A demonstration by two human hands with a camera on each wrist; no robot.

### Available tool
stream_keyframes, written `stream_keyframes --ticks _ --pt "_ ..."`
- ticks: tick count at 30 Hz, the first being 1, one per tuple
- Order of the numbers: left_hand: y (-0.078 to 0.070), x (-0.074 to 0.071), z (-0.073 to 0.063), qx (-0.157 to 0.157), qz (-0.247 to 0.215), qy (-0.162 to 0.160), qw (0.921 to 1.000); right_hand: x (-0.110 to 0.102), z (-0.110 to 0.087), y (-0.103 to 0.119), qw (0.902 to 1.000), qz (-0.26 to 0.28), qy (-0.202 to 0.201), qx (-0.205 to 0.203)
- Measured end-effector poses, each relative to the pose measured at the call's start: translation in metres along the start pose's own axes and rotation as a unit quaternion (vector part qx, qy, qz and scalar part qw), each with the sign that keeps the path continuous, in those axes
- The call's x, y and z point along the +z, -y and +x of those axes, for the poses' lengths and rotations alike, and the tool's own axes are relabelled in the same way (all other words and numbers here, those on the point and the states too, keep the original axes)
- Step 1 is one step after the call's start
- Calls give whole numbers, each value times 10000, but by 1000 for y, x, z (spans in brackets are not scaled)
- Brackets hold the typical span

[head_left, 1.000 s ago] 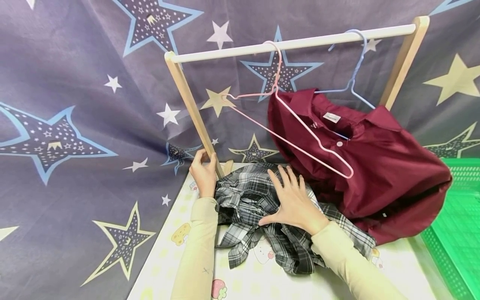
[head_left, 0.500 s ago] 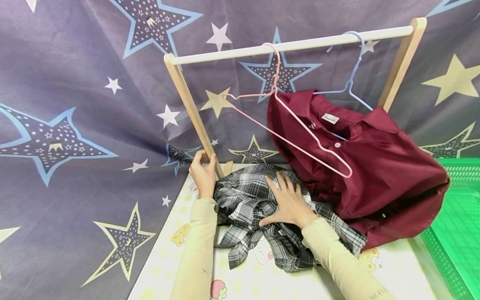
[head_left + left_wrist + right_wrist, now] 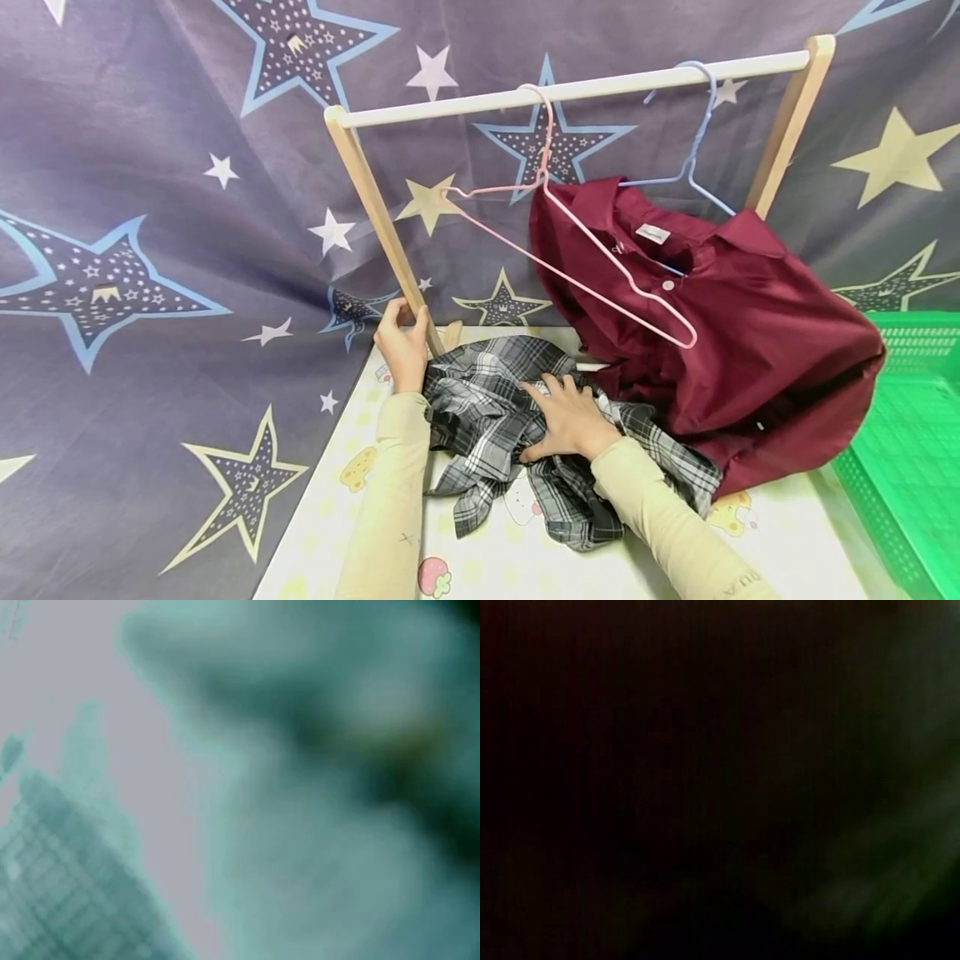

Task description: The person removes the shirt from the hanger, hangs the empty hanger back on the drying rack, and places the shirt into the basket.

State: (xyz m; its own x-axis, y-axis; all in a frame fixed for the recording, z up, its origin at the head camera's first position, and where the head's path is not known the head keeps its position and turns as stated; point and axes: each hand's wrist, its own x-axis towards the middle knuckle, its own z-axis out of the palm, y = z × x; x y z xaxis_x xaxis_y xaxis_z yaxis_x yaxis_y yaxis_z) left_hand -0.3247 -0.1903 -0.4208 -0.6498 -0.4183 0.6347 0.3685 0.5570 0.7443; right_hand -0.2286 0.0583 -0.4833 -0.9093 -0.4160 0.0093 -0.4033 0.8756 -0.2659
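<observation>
Gripping the wooden post [image 3: 380, 218], left hand [image 3: 402, 346] — right hand [image 3: 572, 419] loosely splayed on the crumpled plaid shirt [image 3: 480, 400].

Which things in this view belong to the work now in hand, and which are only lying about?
Belong to the work:
plaid shirt, touched by the right hand
clothes rack, held by the left hand
pink hanger, perhaps

Seemingly just nearby:
burgundy shirt
blue hanger
green basket

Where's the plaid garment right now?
Head view, lower centre: the plaid garment lies bunched on the table under the right hand, between the rack's left post and the maroon shirt.
</observation>
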Motion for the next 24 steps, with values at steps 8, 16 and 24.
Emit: stream_keyframes --ticks 8,16,24 --pt "-1 0 0 -88 -29 29 10000 -1 -1 8 9995 -187 243 46" --pt "-2 0 0 -16 -43 39 10000 -7 -2 16 9995 -76 305 40" --pt "-1 2 1 4 -100 61 9999 -11 -7 18 9999 -40 -43 -114"
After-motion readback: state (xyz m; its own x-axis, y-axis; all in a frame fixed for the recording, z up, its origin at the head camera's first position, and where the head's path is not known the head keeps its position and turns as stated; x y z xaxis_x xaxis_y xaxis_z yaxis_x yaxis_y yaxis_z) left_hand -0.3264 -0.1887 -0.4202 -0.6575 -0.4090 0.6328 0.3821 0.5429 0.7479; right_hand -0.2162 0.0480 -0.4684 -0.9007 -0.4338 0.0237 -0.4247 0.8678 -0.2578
